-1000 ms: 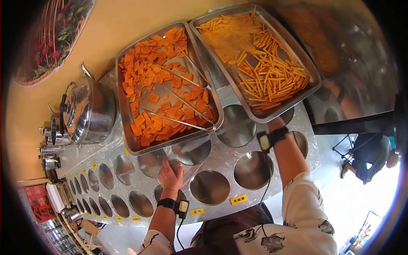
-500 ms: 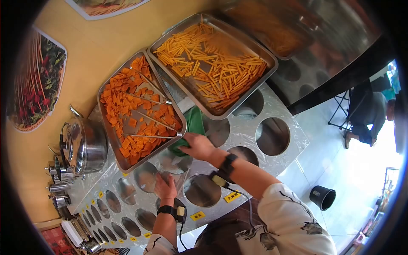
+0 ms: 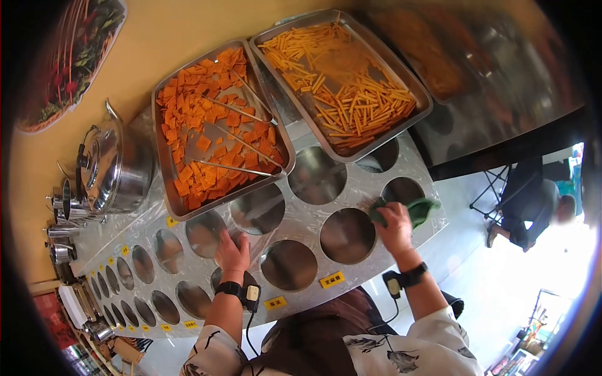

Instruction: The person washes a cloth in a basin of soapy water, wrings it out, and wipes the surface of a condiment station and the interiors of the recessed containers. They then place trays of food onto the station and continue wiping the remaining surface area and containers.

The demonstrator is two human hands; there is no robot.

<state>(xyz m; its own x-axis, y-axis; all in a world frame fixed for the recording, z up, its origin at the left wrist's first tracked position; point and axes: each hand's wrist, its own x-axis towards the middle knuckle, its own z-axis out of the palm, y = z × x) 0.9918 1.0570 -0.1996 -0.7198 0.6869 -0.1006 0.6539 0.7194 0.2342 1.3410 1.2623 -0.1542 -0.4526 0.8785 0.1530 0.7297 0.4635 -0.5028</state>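
My right hand (image 3: 396,230) grips a crumpled green cloth (image 3: 421,212) over a round opening at the right end of the metal counter (image 3: 302,219). Part of the cloth spills out to the right of the fingers. My left hand (image 3: 232,252) is low over the counter, holding nothing, its thumb apart from the fingers, beside the round openings. Behind it stands a metal tray (image 3: 235,197) of orange square pieces, with two pairs of metal tongs (image 3: 246,148) lying in it. A second metal tray (image 3: 390,138) holds yellow-orange strips.
A lidded steel pot (image 3: 122,169) stands at the left by the wall. Yellow labels (image 3: 332,279) line the counter's front edge. Clear plastic film covers the counter around its rows of openings. At the far right, a person (image 3: 533,200) is near a folding frame.
My right hand has carried the green cloth rightward, from beside the orange-piece tray to the counter's right end. My left hand stays near the front openings. The view has shifted.
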